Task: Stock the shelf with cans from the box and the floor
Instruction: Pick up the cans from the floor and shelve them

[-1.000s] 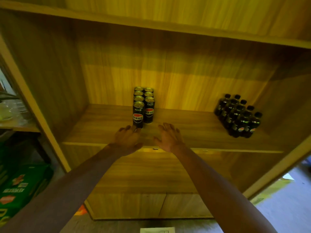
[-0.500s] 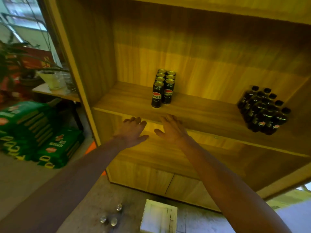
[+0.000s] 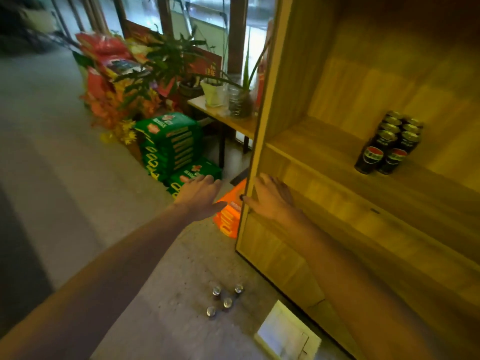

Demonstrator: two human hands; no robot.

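Observation:
Two rows of black cans [image 3: 389,144] stand on the wooden shelf [image 3: 319,152] at the right. Several more cans [image 3: 224,300] stand upright on the floor below my arms, only their silver tops showing. A white box [image 3: 288,333] lies on the floor by the cabinet's base. My left hand [image 3: 200,197] hovers open in the air left of the cabinet's side panel. In front of the shelf's front edge my right hand [image 3: 272,197] is also open and holds nothing.
Green packs [image 3: 171,141] are stacked on the floor to the left of the cabinet, with an orange pack [image 3: 230,214] against its side. Potted plants [image 3: 215,92] stand on a small table behind. Grey floor stretches to the left.
The view has swung left and down. Both open hands have drifted left, away from the cans on the shelf. The cans on the floor and the white box have come further into view.

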